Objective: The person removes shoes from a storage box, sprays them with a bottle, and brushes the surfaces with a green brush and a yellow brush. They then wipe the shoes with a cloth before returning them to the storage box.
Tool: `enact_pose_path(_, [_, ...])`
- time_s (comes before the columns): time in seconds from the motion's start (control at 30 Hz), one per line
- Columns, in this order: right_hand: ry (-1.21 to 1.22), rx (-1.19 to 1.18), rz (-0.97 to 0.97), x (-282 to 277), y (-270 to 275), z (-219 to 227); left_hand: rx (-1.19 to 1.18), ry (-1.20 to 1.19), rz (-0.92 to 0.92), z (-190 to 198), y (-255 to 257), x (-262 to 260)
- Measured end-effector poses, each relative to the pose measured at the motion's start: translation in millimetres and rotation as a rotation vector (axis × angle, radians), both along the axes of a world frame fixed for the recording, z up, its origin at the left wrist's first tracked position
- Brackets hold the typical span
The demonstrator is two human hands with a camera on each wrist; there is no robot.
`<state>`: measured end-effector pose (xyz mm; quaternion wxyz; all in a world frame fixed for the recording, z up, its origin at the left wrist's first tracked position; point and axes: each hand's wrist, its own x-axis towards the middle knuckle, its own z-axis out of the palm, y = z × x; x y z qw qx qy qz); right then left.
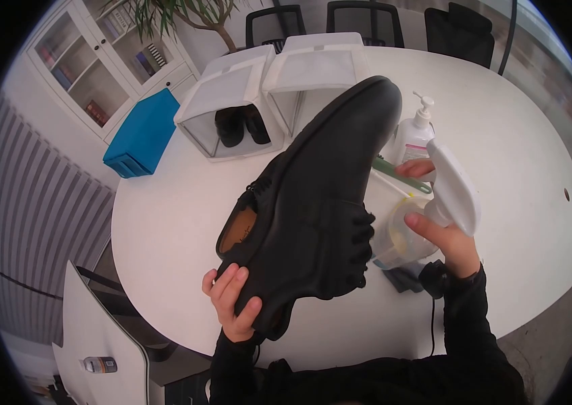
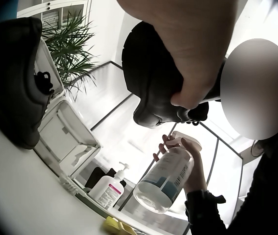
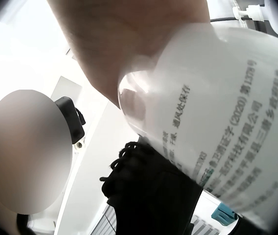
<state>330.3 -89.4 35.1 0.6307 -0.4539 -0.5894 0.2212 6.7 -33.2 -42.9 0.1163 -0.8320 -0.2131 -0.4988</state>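
Note:
My left hand [image 1: 232, 304] grips a pair of black lace-up leather shoes [image 1: 326, 182] near the heels, toes pointing up and to the right. A brown insole shows in one shoe's opening. In the left wrist view my thumb presses on one dark shoe [image 2: 153, 78], and another shoe [image 2: 11, 83] fills the left side. My right hand [image 1: 451, 246] holds a spray bottle [image 1: 461, 196] round its neck, below the white trigger head. Its clear, labelled body [image 2: 163, 181] shows in the left wrist view. Close by in the right wrist view are black laces [image 3: 129, 154].
Behind the bottle stand a white pump bottle [image 1: 414, 138] and a green-handled tool [image 1: 401, 177]. A grey cloth [image 1: 401, 278] lies on the white table [image 1: 171, 270]. Two white shoe boxes [image 1: 232, 88], one with dark shoes inside, and a blue file box [image 1: 141, 135] stand farther back.

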Motion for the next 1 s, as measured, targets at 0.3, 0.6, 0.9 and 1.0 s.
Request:
enact_pose_path(0.3, [0.111, -0.110, -0.022, -4.4, -4.8, 7.7, 0.046, 0.041, -0.029, -5.3, 0.0, -4.2])
enact_pose_path(0.6, [-0.032, -0.158, 0.036, 8.5, -12.4, -1.7, 0.088, 0.033, 0.026, -8.6, 2.5, -1.3])
enact_pose_path(0.9, [-0.518, -0.013, 0.066, -0.1, -8.8, 9.1, 0.090, 0.041, 0.046, -7.9, 4.9, -3.0])
enact_pose_path(1.0, [-0.593, 0.002, 0.071, -2.9, -7.8, 9.9, 0.098, 0.029, 0.057, -7.3, 4.6, -2.9])
